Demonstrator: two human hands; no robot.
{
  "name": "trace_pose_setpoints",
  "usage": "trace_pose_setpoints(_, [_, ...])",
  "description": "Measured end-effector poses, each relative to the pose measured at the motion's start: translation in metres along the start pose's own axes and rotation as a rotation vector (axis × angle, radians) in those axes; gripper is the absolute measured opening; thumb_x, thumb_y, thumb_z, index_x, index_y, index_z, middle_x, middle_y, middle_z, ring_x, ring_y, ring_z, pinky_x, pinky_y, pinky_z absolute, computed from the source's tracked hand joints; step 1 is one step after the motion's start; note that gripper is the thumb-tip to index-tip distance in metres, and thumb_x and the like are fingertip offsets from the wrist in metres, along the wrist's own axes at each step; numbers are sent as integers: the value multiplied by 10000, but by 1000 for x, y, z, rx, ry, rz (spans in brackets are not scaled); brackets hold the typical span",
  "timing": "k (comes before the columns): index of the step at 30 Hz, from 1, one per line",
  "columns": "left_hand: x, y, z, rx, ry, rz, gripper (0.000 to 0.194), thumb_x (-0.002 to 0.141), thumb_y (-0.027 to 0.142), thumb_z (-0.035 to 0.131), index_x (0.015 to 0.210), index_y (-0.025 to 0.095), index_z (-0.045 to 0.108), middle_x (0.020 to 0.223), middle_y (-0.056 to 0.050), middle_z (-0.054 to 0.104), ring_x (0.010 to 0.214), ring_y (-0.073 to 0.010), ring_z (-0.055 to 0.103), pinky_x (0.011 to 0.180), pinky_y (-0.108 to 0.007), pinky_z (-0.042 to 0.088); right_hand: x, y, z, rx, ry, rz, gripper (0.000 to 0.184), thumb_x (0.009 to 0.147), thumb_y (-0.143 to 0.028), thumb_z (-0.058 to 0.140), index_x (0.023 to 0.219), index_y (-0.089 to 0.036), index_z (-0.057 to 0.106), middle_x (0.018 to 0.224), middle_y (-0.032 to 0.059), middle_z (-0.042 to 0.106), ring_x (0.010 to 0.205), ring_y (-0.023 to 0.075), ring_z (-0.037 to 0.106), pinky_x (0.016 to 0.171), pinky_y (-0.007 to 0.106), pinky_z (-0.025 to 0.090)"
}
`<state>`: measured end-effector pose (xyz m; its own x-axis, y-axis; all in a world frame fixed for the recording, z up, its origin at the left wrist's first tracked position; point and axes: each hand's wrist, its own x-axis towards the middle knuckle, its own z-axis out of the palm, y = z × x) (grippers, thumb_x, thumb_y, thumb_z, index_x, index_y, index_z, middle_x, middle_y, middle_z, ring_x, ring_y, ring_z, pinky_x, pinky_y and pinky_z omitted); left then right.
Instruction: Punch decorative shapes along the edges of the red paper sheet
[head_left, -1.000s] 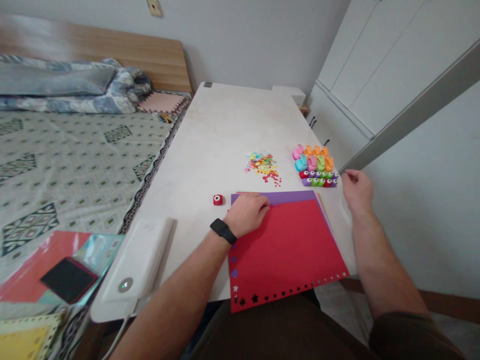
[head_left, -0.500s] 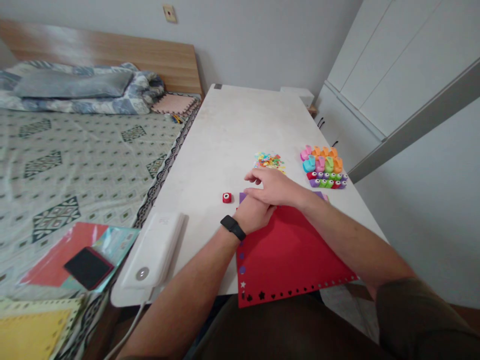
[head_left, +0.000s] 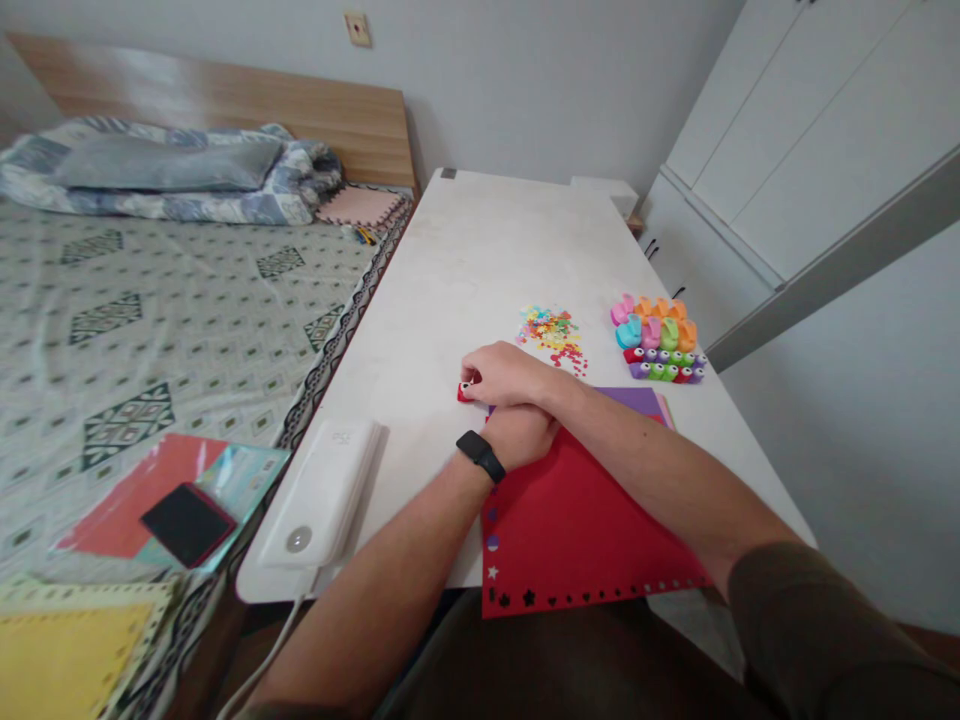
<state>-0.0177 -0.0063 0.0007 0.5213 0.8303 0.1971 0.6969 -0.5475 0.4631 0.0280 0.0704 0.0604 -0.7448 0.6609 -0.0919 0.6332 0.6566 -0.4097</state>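
Observation:
My right hand [head_left: 504, 375] reaches across my left arm and closes its fingers on a small red paper punch [head_left: 466, 391] on the white table [head_left: 480, 250]. My left hand [head_left: 521, 437], with a black watch at the wrist, lies under the right forearm and presses on a red paper sheet [head_left: 577, 520]; its fingers are hidden. The red sheet has punched shapes along its near and left edges and lies on a purple sheet [head_left: 637, 398].
A pile of coloured paper cut-outs [head_left: 551, 328] and a cluster of coloured punches [head_left: 660, 340] sit beyond the sheets. A white power bank [head_left: 322, 490] lies at the table's left edge. A bed [head_left: 150, 300] with paper and a phone [head_left: 187, 523] is left.
My right hand swung from the table's right side across my left arm to the red punch and closed on it. The left hand stayed on the red sheet.

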Motion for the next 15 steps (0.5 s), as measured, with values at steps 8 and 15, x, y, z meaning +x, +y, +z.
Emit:
trace_pose_setpoints(8, [4, 1, -14, -25, -43, 94, 225, 935, 197, 532, 1017, 160, 738, 1044, -113, 754, 1035, -268, 683, 983, -418, 528, -27, 24, -18, 364, 236, 71, 148, 881, -319, 677, 942, -191, 721, 923, 41, 762, 825, 162, 666, 749, 281, 486])
trace_pose_setpoints(15, [4, -1, -22, -40, -34, 67, 186, 935, 183, 532, 915, 171, 717, 914, -85, 743, 865, -215, 683, 836, -334, 521, -103, 72, -41, 557, 357, 112, 216, 892, -388, 679, 990, -197, 653, 961, 58, 749, 827, 176, 673, 752, 322, 529])
